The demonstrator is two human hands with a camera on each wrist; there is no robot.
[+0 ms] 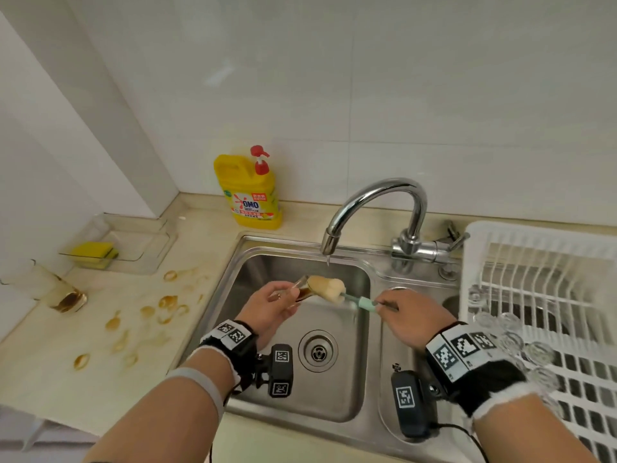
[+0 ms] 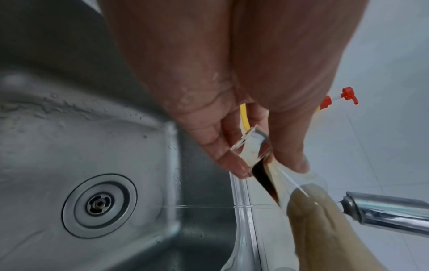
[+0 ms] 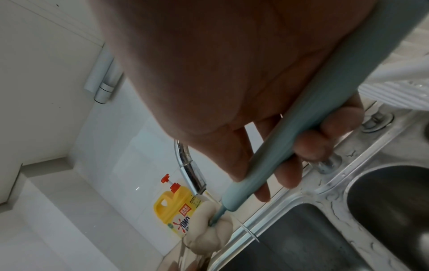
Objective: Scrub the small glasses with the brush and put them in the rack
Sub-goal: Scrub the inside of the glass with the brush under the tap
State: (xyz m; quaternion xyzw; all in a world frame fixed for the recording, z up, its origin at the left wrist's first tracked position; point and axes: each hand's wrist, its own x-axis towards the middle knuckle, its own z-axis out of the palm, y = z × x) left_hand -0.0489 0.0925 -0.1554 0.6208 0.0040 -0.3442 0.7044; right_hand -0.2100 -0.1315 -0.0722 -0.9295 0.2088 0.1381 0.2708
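Note:
Over the left sink basin (image 1: 347, 389) my left hand (image 1: 286, 293) pinches a small clear glass (image 1: 302, 288) on its side, brown residue inside. In the left wrist view the glass (image 2: 257, 157) sits between thumb and fingers of the left hand (image 2: 270, 167). My right hand (image 1: 381, 301) grips the teal handle of the brush (image 1: 364, 302). The beige sponge head (image 1: 326, 288) meets the glass's mouth, mostly outside it. The right wrist view shows the right hand (image 3: 267, 170) curled round the handle (image 3: 301, 137), with the sponge head (image 3: 209, 231) beyond. Several clean glasses (image 1: 510, 335) lie in the white rack (image 1: 541, 248).
The faucet (image 1: 377, 198) drips a thin stream just behind the glass. A yellow soap bottle (image 1: 248, 192) stands at the wall. On the left counter are a stained glass (image 1: 63, 295), brown spills (image 1: 167, 302) and a yellow sponge (image 1: 93, 250) in a clear tray.

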